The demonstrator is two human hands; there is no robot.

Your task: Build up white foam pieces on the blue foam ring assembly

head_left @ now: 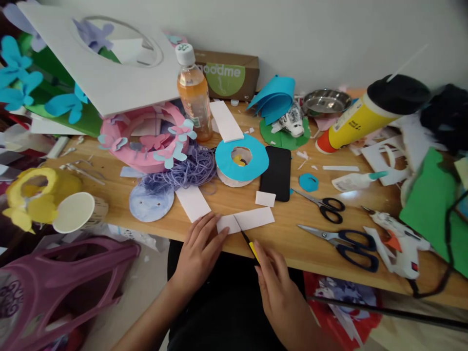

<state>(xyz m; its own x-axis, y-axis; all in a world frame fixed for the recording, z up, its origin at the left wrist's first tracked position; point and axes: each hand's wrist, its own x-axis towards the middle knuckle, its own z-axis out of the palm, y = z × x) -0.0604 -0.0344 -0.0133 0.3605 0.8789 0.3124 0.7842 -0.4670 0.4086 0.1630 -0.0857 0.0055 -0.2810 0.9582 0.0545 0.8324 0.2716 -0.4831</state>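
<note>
The left hand [201, 251] is touching a white strip [256, 219] – the right hand [280, 295] is holding a yellow-handled knife [253, 248] over it – and scissors [331, 236] are lying on the surface [287, 239].

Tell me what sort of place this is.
Probably a craft workspace: the wooden table holds navy-handled scissors and a white glue gun, and the right hand holds what looks like a craft knife at a white strip.

the paper strip [255, 219] is white, the knife handle [253, 249] yellow and black, the ring [225, 163] bright blue, the yarn [195, 166] lavender, the table [283, 246] wood-grained brown, the glue gun [406, 249] white with an orange trigger [393, 242].
</note>
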